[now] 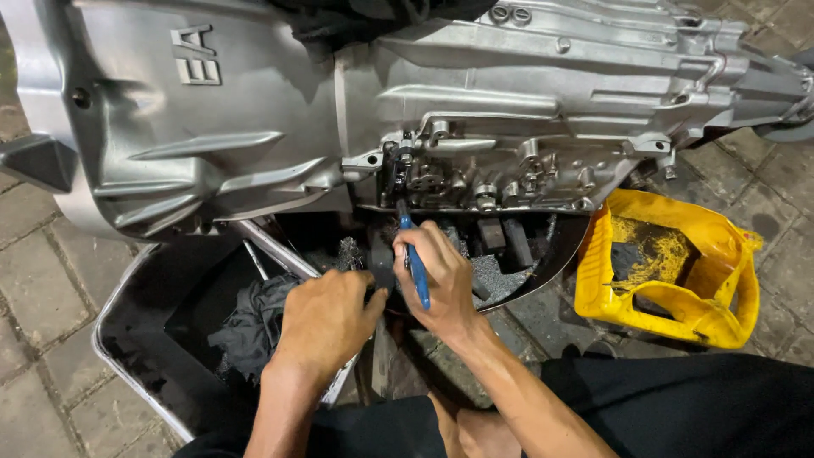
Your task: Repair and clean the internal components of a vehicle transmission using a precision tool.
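Blue-handled tool [415, 259], gripped in the right hand [441, 284] at frame centre, could slip off the gearbox valve body [483, 182]; left hand [326, 318], curled closed on something I cannot make out, sits just beside it.

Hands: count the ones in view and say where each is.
2. The left hand is over the metal tray's edge; the right hand grips a blue-handled tool below the transmission.

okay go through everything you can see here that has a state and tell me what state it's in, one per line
Gearbox: lying on its side, underside open, valve parts exposed.
Blue-handled tool: gripped in the right hand, tip up at the valve parts.
Left hand: closed, knuckles up, contents hidden.
Metal tray: dirty, holding a dark rag.
Yellow container: cut open, grimy inside.
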